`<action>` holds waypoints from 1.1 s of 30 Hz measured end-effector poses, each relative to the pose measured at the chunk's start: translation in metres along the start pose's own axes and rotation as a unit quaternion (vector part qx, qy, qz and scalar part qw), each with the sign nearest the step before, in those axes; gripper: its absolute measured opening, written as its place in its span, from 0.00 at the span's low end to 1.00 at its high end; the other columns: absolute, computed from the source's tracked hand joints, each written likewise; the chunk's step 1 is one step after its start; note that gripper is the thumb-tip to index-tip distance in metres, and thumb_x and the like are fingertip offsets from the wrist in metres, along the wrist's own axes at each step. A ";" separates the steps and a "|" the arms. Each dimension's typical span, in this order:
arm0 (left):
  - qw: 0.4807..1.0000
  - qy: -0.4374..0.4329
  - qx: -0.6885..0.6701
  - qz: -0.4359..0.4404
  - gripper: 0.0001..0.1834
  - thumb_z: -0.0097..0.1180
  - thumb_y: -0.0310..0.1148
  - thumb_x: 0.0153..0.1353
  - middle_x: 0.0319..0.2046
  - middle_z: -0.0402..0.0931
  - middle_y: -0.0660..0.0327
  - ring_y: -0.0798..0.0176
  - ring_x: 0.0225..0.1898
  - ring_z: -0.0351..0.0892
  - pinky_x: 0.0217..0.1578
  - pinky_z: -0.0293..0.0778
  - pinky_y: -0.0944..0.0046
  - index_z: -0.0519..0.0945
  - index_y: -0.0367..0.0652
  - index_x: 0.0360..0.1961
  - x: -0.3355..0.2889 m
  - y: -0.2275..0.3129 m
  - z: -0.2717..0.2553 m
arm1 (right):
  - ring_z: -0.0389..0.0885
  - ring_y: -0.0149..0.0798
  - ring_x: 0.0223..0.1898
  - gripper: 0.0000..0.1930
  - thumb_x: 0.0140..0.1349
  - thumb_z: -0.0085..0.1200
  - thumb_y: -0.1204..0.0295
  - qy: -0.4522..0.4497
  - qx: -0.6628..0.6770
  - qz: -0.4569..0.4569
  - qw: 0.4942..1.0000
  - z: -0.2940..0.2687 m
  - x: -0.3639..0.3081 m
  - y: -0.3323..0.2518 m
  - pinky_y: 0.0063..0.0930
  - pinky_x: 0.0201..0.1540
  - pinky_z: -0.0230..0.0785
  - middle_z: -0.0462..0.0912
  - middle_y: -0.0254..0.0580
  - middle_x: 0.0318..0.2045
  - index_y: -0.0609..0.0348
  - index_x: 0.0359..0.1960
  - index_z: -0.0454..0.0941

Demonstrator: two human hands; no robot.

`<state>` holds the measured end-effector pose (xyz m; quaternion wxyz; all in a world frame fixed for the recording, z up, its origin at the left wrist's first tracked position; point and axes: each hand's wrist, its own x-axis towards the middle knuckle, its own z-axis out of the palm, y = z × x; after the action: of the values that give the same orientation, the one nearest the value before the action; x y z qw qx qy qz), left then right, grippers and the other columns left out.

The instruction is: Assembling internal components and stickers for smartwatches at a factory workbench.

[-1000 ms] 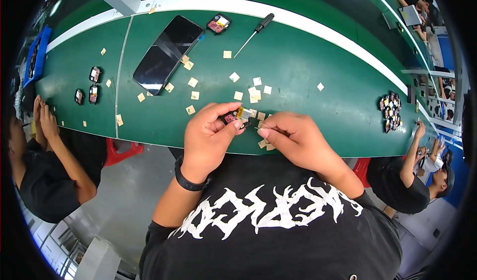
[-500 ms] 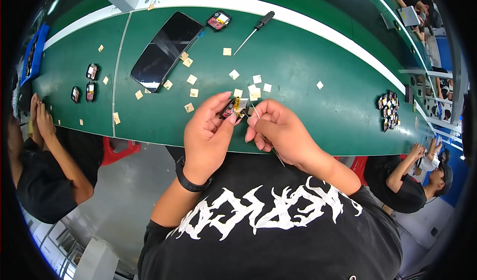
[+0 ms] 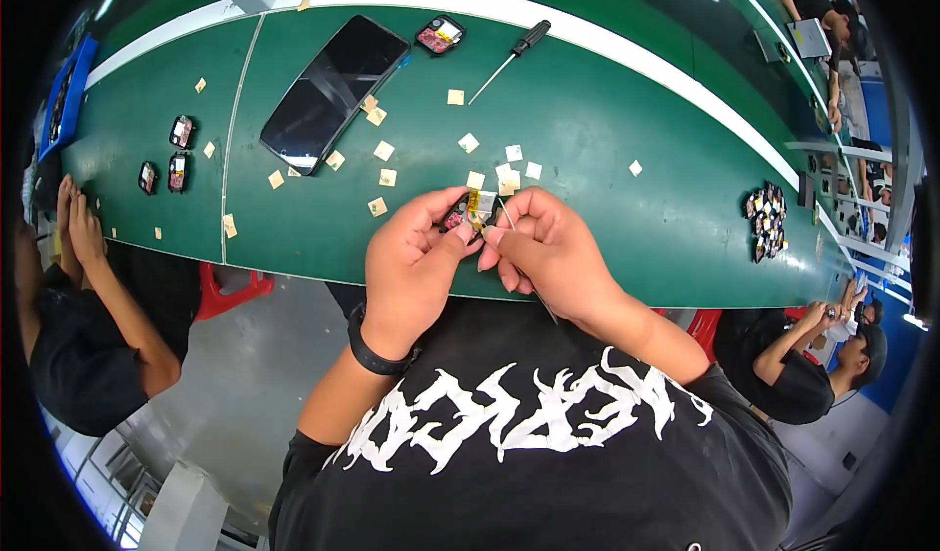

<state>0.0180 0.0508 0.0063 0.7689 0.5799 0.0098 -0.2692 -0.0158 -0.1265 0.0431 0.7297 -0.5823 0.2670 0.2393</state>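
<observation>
Head view, left fingers (image 3: 456, 242) gripping device (image 3: 480, 203), right fingers (image 3: 513, 247) pinching rod (image 3: 505, 212), its middle hidden

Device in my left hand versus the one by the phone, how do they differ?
The held device is in the left hand; the far device lies on the table. The held device is partly covered; the far device shows whole. Both have dark casings with red and yellow inside.

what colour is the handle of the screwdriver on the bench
The screwdriver handle is black, seen best in the head view.
</observation>
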 end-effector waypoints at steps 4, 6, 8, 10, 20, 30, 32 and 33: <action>0.998 -0.010 -0.067 -0.019 0.19 0.52 0.18 0.70 0.52 0.79 0.54 0.66 0.50 0.81 0.52 0.83 0.62 0.73 0.28 0.62 0.001 -0.001 -0.004 | 0.77 0.22 0.24 0.06 0.70 0.56 0.74 0.001 -0.022 -0.042 0.999 -0.005 0.000 0.001 0.18 0.25 0.65 0.85 0.36 0.28 0.59 0.42 0.71; 0.997 -0.007 -0.068 -0.019 0.19 0.52 0.19 0.70 0.52 0.79 0.54 0.65 0.51 0.81 0.53 0.83 0.61 0.73 0.28 0.62 0.002 -0.001 -0.003 | 0.77 0.22 0.24 0.07 0.69 0.58 0.74 0.004 -0.018 -0.047 0.999 -0.012 0.001 0.004 0.18 0.25 0.65 0.84 0.35 0.28 0.58 0.43 0.71; 0.998 -0.017 -0.065 -0.008 0.19 0.52 0.19 0.71 0.52 0.79 0.55 0.65 0.51 0.81 0.53 0.83 0.60 0.73 0.29 0.62 0.002 0.003 0.001 | 0.77 0.21 0.24 0.09 0.67 0.62 0.75 0.040 -0.002 -0.155 0.987 -0.020 0.000 0.008 0.18 0.25 0.65 0.83 0.32 0.26 0.60 0.43 0.74; 0.998 -0.019 -0.060 -0.015 0.19 0.52 0.19 0.71 0.53 0.79 0.55 0.65 0.51 0.81 0.53 0.83 0.60 0.73 0.29 0.62 0.002 0.002 0.001 | 0.78 0.22 0.26 0.09 0.65 0.63 0.76 0.036 -0.088 -0.167 0.981 -0.030 -0.001 0.004 0.20 0.26 0.66 0.82 0.32 0.27 0.60 0.44 0.77; 0.998 -0.045 -0.049 -0.019 0.19 0.50 0.18 0.72 0.53 0.79 0.56 0.65 0.52 0.81 0.52 0.84 0.61 0.73 0.30 0.63 0.004 -0.003 -0.006 | 0.83 0.42 0.33 0.18 0.53 0.68 0.79 -0.039 -0.517 -0.429 0.740 -0.033 0.017 -0.030 0.34 0.36 0.77 0.82 0.37 0.33 0.56 0.47 0.86; 0.998 0.001 -0.055 0.000 0.15 0.52 0.16 0.70 0.47 0.80 0.57 0.70 0.46 0.82 0.50 0.83 0.66 0.75 0.28 0.57 0.002 -0.002 0.005 | 0.82 0.36 0.27 0.09 0.60 0.64 0.77 -0.016 -0.406 -0.368 0.836 -0.028 0.013 -0.015 0.32 0.29 0.72 0.84 0.38 0.29 0.58 0.43 0.85; 0.997 0.002 -0.069 0.027 0.14 0.52 0.15 0.70 0.46 0.81 0.57 0.69 0.46 0.82 0.50 0.82 0.66 0.76 0.29 0.55 0.003 -0.006 0.004 | 0.75 0.23 0.21 0.06 0.64 0.62 0.76 -0.013 -0.315 -0.208 0.926 -0.025 0.009 -0.016 0.23 0.24 0.65 0.80 0.33 0.22 0.61 0.42 0.84; 0.997 0.002 -0.069 0.026 0.14 0.52 0.15 0.70 0.46 0.81 0.57 0.69 0.46 0.82 0.50 0.82 0.66 0.76 0.29 0.55 0.003 -0.006 0.004 | 0.75 0.23 0.21 0.06 0.64 0.62 0.76 -0.012 -0.315 -0.208 0.926 -0.023 0.008 -0.013 0.23 0.24 0.65 0.80 0.33 0.22 0.61 0.42 0.84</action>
<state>0.0171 0.0451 0.0016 0.8140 0.5257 0.0143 -0.2466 -0.0033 -0.1514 0.0431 0.5454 -0.8215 0.0421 0.1608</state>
